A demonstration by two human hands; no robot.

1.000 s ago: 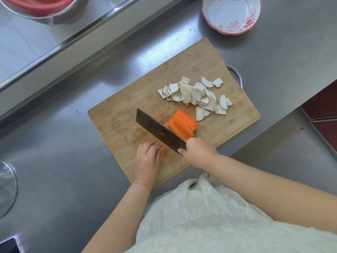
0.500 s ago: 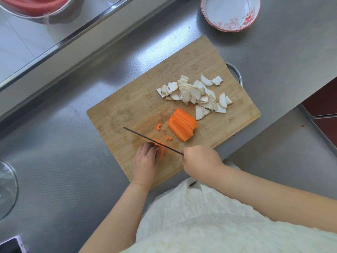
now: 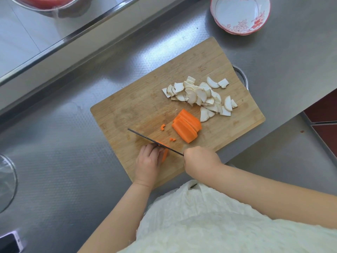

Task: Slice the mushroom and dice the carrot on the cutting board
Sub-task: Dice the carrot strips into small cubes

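Observation:
A wooden cutting board (image 3: 138,105) lies on the steel counter. White mushroom slices (image 3: 200,96) are heaped at its right end. A stack of orange carrot slabs (image 3: 187,127) lies near the middle, with a few small carrot bits (image 3: 162,127) to its left. My left hand (image 3: 148,162) holds down a carrot piece (image 3: 165,155) at the board's near edge, fingers curled on it. My right hand (image 3: 199,161) grips the handle of a cleaver (image 3: 153,141), whose blade stands edge-down on that carrot piece, right against my left fingers.
A white bowl with red flowers (image 3: 239,14) stands beyond the board at the back right. A metal bowl (image 3: 49,6) with something red sits at the back left behind a raised ledge. A glass lid (image 3: 6,183) is at the left edge. The counter's edge drops off to the right.
The cleaver has gone from tilted with its flat side showing to upright and edge-down on the carrot piece. Small carrot bits have appeared left of the stack.

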